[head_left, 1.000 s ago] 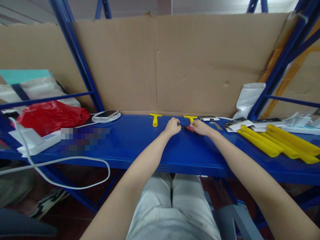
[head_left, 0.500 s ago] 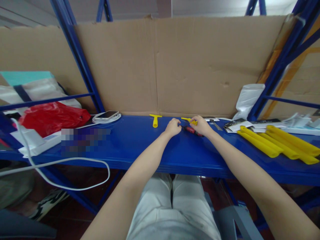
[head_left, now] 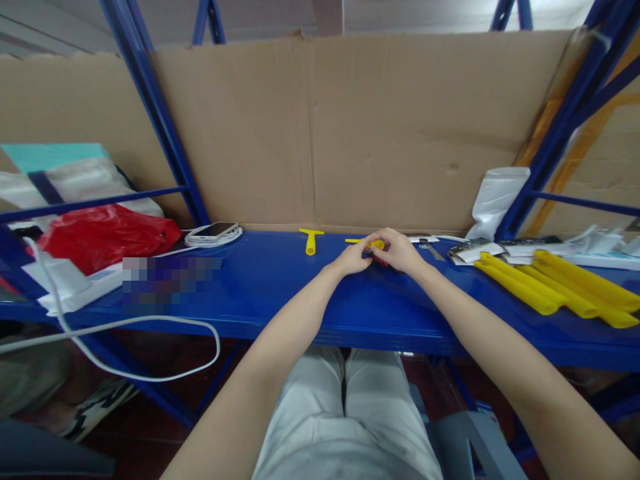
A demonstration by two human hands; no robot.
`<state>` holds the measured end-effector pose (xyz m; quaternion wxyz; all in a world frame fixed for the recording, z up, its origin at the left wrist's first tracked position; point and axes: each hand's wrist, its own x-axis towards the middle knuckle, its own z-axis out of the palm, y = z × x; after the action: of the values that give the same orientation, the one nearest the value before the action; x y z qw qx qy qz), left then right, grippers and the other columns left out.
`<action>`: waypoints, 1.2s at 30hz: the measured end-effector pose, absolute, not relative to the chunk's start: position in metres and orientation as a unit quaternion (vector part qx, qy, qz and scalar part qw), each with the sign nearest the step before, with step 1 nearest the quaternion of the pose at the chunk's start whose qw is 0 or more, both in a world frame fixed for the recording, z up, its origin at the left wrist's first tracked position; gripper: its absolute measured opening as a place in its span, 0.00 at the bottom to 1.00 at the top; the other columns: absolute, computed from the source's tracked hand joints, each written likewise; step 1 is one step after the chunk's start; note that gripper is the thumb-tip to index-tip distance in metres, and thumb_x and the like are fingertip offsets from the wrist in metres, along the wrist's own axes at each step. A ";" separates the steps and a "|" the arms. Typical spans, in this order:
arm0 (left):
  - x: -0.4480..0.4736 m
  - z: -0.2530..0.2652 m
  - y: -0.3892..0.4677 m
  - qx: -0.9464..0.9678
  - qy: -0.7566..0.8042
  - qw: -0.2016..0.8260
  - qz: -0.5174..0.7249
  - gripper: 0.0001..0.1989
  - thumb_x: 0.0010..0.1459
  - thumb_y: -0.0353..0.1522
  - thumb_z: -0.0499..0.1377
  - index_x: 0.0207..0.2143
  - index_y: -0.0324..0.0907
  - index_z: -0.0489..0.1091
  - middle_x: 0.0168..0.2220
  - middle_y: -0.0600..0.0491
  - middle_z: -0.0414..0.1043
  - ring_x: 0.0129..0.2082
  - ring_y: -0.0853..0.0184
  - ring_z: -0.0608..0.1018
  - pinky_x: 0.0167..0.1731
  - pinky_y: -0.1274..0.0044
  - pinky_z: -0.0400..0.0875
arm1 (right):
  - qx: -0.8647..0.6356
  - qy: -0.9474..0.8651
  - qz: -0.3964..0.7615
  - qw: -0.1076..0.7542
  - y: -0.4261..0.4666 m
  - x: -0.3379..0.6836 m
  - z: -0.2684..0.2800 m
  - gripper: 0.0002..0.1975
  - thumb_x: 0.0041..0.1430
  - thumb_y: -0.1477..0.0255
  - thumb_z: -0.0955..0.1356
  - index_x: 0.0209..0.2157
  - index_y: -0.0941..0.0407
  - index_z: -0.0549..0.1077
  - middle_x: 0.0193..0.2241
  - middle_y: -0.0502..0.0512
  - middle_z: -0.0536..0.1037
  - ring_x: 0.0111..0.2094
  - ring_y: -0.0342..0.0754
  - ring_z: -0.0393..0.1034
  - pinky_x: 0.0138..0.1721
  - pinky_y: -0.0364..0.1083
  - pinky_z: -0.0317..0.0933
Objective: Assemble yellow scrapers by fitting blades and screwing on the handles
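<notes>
My right hand (head_left: 400,250) is closed on a yellow T-shaped plastic piece (head_left: 376,245), with its thin bar poking out to the left behind the fingers. My left hand (head_left: 354,259) has come up against it, fingers pinched at the piece's round open end. A small dark object (head_left: 368,253) shows at the left fingertips, too small to name. Under the hands lies a red and black tool (head_left: 384,263), mostly covered. Farther left on the blue shelf (head_left: 270,280), a second yellow T-shaped piece (head_left: 311,243) rests by the cardboard.
Several yellow tubes (head_left: 545,287) lie at the right, beside black and white packets (head_left: 475,251). A metal blade-like strip (head_left: 433,251) is right of my hand. On the left are a phone (head_left: 215,231) on a coiled white cable, a red bag (head_left: 110,233) and a power strip (head_left: 95,287).
My hands have come together: the left moved right to the yellow piece, and the right shifted slightly left with it. The red and black tool is now mostly hidden beneath them.
</notes>
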<state>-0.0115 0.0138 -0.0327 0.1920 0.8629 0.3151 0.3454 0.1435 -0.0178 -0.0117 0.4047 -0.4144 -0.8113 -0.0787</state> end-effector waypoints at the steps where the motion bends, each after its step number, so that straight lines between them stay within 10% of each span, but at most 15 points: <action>1: -0.011 -0.034 0.015 0.857 0.311 0.206 0.355 0.35 0.45 0.21 0.55 0.58 0.41 0.58 0.53 0.48 0.68 0.52 0.61 0.71 0.53 0.69 0.63 | -0.408 -0.815 -0.079 0.403 -0.018 0.144 -0.012 0.08 0.49 0.74 0.64 0.33 0.57 0.72 0.34 0.58 0.74 0.36 0.49 0.69 0.37 0.48 0.63; 16: -0.007 -0.048 0.038 0.779 0.189 0.439 0.407 0.38 0.40 0.20 0.60 0.57 0.42 0.60 0.57 0.45 0.63 0.54 0.58 0.68 0.55 0.66 0.59 | -0.407 -0.811 -0.080 0.412 -0.023 0.144 -0.007 0.09 0.49 0.75 0.64 0.34 0.56 0.72 0.35 0.57 0.74 0.36 0.49 0.69 0.37 0.48 0.65; 36: -0.006 -0.036 0.023 0.784 0.235 0.284 0.500 0.13 0.53 0.30 0.56 0.43 0.39 0.65 0.44 0.47 0.71 0.44 0.65 0.73 0.47 0.73 0.64 | -0.403 -0.774 0.063 0.485 -0.018 0.140 -0.012 0.09 0.50 0.71 0.66 0.36 0.57 0.71 0.38 0.58 0.74 0.34 0.47 0.72 0.40 0.51 0.67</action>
<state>-0.0060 0.0228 -0.0362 0.2845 0.7836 0.2354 0.4996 0.1400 -0.0182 -0.0122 0.4850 -0.4030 -0.7736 0.0630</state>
